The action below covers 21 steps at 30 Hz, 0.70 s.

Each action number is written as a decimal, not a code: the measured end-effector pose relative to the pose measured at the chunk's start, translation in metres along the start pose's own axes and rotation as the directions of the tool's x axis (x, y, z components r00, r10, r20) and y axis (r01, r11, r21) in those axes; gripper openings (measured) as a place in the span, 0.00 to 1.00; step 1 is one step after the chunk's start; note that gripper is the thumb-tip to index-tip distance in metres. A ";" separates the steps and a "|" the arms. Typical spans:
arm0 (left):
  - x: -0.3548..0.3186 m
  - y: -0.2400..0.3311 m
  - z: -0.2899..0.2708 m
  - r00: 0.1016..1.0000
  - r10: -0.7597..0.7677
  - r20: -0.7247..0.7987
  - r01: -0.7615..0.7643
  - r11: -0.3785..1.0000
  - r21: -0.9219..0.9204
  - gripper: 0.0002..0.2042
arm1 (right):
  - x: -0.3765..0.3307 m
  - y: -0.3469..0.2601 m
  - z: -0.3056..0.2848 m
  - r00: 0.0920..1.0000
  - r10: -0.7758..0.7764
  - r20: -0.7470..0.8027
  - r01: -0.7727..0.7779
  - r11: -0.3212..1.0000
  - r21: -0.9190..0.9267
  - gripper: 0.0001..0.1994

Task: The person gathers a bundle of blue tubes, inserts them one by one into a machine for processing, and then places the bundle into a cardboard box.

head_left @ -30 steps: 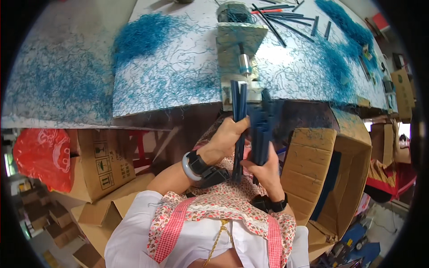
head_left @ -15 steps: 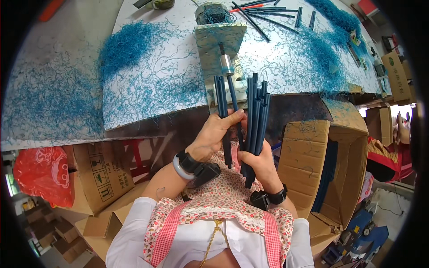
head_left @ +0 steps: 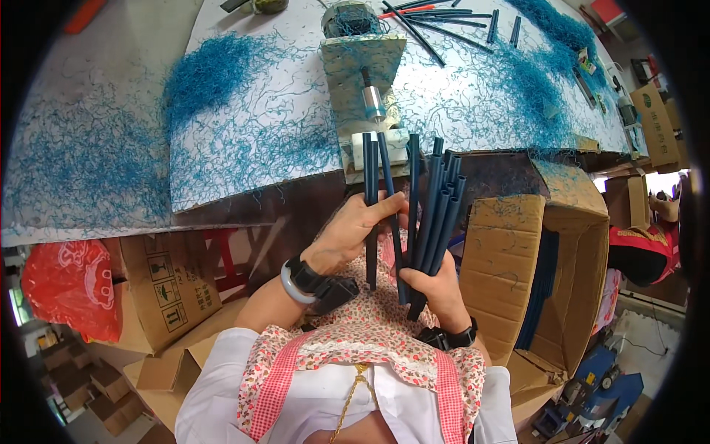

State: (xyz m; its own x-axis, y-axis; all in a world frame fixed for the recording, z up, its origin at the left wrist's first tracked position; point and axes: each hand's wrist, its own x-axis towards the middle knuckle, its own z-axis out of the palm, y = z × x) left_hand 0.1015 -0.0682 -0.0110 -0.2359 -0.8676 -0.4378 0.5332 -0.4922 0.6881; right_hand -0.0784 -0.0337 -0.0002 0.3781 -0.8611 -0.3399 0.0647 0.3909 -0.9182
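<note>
My left hand (head_left: 346, 238) is closed round a couple of dark blue plastic tubes (head_left: 370, 174). Its thumb presses on a single tube (head_left: 387, 169), whose upper end sits just below a metal spindle head (head_left: 373, 103), apart from it. A larger bundle of similar tubes (head_left: 442, 211) stands upright in my right hand (head_left: 436, 287), fingers wrapped round the lower part. The spindle sticks out toward me from a bench machine (head_left: 362, 55), which has a pale block (head_left: 398, 144) at its front. My left fingertips are partly hidden behind the tubes.
Curly blue shavings (head_left: 211, 74) cover much of the white table (head_left: 266, 140). Loose tubes (head_left: 444, 16) lie at the back. An open cardboard box (head_left: 510, 274) with more tubes stands right of me; another carton (head_left: 166, 288) and a red bag (head_left: 74, 288) are at left.
The single tube has come down out of the spindle head toward me. Both hands have lowered slightly, and the right bundle has shifted right and spread a little.
</note>
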 end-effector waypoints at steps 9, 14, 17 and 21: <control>0.012 0.006 0.006 0.991 0.011 -0.133 -0.003 0.998 0.067 0.12 | 0.014 -0.009 0.001 0.999 -0.033 0.023 0.031 0.997 0.066 0.27; 0.003 -0.002 0.010 0.988 -0.023 -0.151 0.041 0.993 0.114 0.11 | 0.004 -0.013 0.002 0.999 -0.039 0.009 0.039 0.999 0.023 0.27; 0.006 -0.007 0.005 0.978 0.021 -0.207 -0.005 0.997 0.079 0.12 | 0.008 -0.013 0.002 0.995 -0.097 0.010 0.096 0.993 0.068 0.26; 0.015 -0.004 0.004 0.971 0.115 -0.210 -0.087 0.987 0.135 0.11 | 0.017 -0.011 0.000 0.991 -0.122 0.058 0.119 0.992 0.048 0.26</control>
State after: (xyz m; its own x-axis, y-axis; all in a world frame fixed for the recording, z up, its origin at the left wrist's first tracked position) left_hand 0.0925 -0.0795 -0.0186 0.0029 -0.8838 -0.4679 0.4375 -0.4196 0.7953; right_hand -0.0728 -0.0522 0.0041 0.4201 -0.8820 -0.2135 0.1535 0.3009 -0.9412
